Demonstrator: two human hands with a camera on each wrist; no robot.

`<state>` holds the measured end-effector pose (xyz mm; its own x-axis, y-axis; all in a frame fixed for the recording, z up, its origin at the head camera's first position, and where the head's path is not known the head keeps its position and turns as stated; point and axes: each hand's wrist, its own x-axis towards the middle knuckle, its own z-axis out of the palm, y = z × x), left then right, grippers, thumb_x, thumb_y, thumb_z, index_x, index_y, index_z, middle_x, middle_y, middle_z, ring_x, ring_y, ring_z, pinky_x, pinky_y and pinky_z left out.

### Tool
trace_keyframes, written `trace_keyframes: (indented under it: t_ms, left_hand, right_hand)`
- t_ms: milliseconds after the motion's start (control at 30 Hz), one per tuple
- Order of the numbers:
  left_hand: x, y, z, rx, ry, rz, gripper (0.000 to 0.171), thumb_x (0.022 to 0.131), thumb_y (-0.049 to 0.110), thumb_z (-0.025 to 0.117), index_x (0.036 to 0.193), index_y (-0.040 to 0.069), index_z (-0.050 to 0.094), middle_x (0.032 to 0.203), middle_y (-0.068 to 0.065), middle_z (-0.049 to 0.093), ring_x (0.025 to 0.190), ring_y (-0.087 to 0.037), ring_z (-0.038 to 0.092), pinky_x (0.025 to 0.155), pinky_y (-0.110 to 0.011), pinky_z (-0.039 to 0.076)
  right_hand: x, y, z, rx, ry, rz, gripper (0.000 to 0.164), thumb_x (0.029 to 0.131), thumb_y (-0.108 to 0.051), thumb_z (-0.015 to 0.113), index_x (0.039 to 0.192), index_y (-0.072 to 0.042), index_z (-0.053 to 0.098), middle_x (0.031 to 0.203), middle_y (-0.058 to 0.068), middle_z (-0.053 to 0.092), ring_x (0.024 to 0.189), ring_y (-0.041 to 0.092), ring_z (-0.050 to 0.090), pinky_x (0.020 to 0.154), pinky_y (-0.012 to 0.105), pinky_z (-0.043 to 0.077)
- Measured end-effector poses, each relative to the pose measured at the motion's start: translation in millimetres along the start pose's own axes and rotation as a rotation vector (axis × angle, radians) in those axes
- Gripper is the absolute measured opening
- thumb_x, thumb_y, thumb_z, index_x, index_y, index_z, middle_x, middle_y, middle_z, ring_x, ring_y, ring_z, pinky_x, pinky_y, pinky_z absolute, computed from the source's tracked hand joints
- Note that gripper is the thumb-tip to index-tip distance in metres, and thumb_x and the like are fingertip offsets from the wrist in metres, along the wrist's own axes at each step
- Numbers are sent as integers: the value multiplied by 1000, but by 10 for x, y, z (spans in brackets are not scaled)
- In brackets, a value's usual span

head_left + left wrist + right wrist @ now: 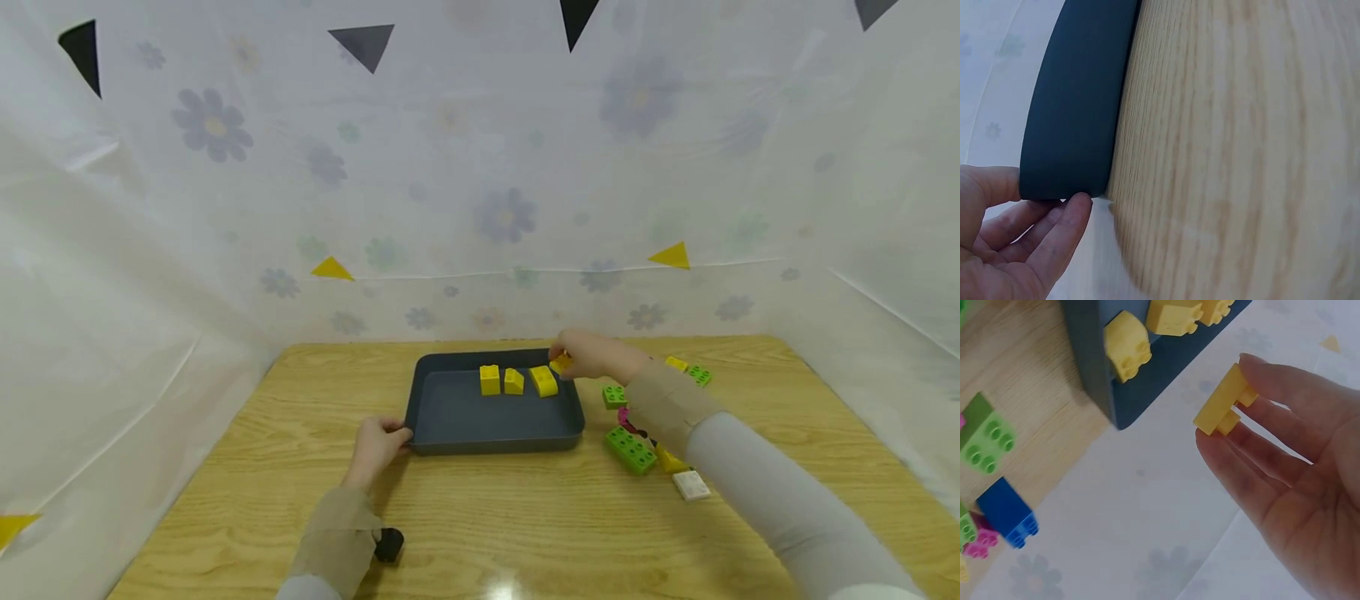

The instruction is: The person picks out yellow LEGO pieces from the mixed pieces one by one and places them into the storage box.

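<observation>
My right hand [596,354] pinches a small, thin yellow brick [1217,405] with studs between thumb and fingertips. It is held above the far right corner of the dark grey tray [450,446]. Inside the tray stand a square yellow brick [490,381], a sloped yellow brick [513,382] and a curved yellow brick [543,382], in a row towards the back right. At the near left corner my left hand [377,450] holds the tray's edge, thumb at the rim and fingertips against the side, as the left wrist view shows.
Loose bricks lie right of the tray: a long green one [631,451], a small green one [614,397], a white one [691,485] and a blue one [1005,509]. My right forearm hides part of that group. Patterned white sheeting [450,208] stands behind the wooden table [480,517].
</observation>
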<state>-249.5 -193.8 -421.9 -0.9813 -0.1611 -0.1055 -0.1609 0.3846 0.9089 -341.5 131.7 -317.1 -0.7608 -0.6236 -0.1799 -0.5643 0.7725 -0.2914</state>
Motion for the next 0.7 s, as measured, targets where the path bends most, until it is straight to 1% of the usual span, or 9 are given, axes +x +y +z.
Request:
trace_keyframes:
  t_ms: [100, 233, 300, 500, 700]
  left_hand:
    - [3, 5, 9, -2, 8, 0, 23, 84, -6, 55, 102, -19, 58, 95, -30, 57, 78, -33, 65, 67, -35, 58]
    - [1, 17, 18, -16, 10, 0, 23, 83, -6, 55, 102, -20, 58, 95, -30, 57, 78, -33, 65, 67, -35, 58]
    - [-2, 19, 18, -18, 7, -2, 24, 84, -6, 55, 103, -20, 57, 95, -30, 57, 78, -33, 65, 68, -35, 58]
    - [-9, 17, -1, -10, 1, -17, 24, 85, -5, 54, 105, -19, 57, 97, -30, 56, 80, -34, 65, 69, -35, 58]
    - [-19, 24, -9, -20, 7, -10, 24, 84, -6, 55, 104, -20, 57, 97, -30, 56, 79, -34, 65, 68, -35, 58]
  right_hand:
    - [85, -80, -11, -36, 12, -37, 33, 83, -7, 66, 113, 2, 61, 110, 15, 60, 99, 28, 57, 84, 37, 52]
    - [171, -193, 7, -67, 24, -59, 34, 82, -10, 67, 114, 0, 61, 110, 13, 60, 99, 26, 57, 85, 36, 51]
    - [209, -260, 17, -70, 23, -57, 34, 83, -11, 67, 115, -1, 61, 111, 11, 59, 100, 25, 57, 87, 36, 51]
    - [354, -441, 23, -76, 18, -93, 34, 84, -10, 66, 116, -2, 60, 114, 12, 57, 105, 26, 54, 90, 36, 49]
    - [531, -595, 38, -99, 44, -134, 33, 84, -9, 66, 116, -2, 61, 114, 12, 56, 105, 26, 54, 91, 35, 48]
